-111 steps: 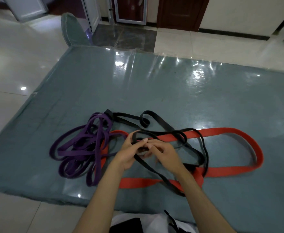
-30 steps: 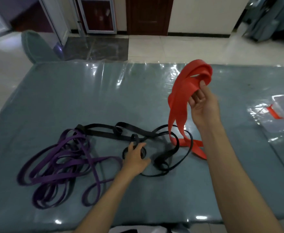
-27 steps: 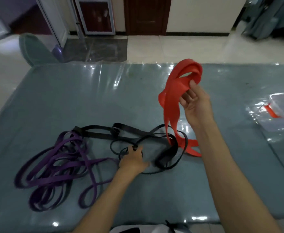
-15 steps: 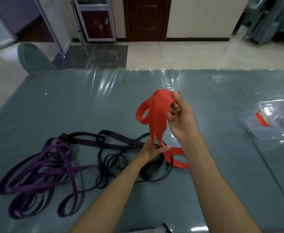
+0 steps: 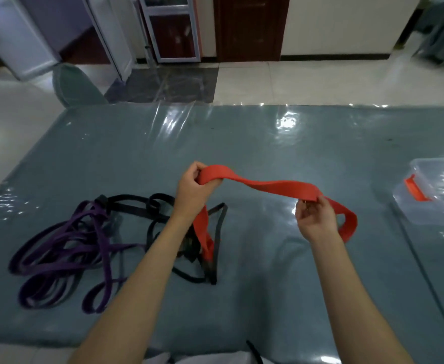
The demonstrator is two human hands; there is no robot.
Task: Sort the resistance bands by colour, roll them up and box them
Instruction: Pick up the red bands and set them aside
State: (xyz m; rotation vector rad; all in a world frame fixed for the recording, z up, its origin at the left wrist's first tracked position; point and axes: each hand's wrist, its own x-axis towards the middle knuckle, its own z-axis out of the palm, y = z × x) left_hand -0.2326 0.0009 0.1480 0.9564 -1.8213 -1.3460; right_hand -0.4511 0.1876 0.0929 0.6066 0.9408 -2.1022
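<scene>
A wide red band (image 5: 265, 185) stretches in the air between both hands above the table. My left hand (image 5: 193, 189) grips one end, and a loop of the band hangs down from it onto the black bands (image 5: 142, 206). My right hand (image 5: 315, 216) pinches the other part, with a loop trailing to its right. The thin black bands lie tangled on the table below my left forearm. Purple bands (image 5: 58, 248) lie in a loose heap at the left. A clear plastic box (image 5: 436, 203) with an orange latch sits at the right edge.
The table (image 5: 241, 143) is covered with a grey-green cloth under shiny clear plastic. A chair back (image 5: 76, 88) stands at the far left corner. Beyond the table are a tiled floor, a dark door and glass-fronted cabinets.
My left hand left the black bands and took hold of the red band. Both hands have drawn the red band out sideways between them. My right hand has moved down and right.
</scene>
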